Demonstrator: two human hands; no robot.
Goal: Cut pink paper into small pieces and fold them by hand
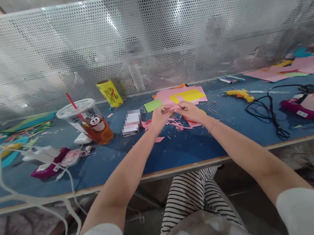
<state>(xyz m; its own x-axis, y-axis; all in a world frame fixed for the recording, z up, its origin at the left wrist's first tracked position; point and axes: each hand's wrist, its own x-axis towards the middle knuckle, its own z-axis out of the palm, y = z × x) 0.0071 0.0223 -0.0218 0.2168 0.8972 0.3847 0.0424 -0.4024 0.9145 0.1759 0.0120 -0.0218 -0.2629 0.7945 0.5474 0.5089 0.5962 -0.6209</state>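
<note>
Both my hands meet over the middle of the blue table. My left hand [160, 117] pinches one side of a small piece of pink paper [175, 107], and my right hand [190, 111] grips its other side. Thin pink paper scraps [176, 123] lie scattered just below the hands. Behind them rest larger pink sheets [164, 95], a yellow sheet [187, 96] and a green piece of paper [153, 105]. A red and yellow round object [195, 117] is partly hidden beneath my right hand. To the left of my hands lies a phone [131, 122].
A plastic cup of amber drink [96, 123] with a red straw stands left, near a yellow can [110, 94]. Purple power strips [48, 166] with cables sit on both sides. A yellow glue gun [239, 95] lies right. A perforated metal screen [161, 33] runs along the back.
</note>
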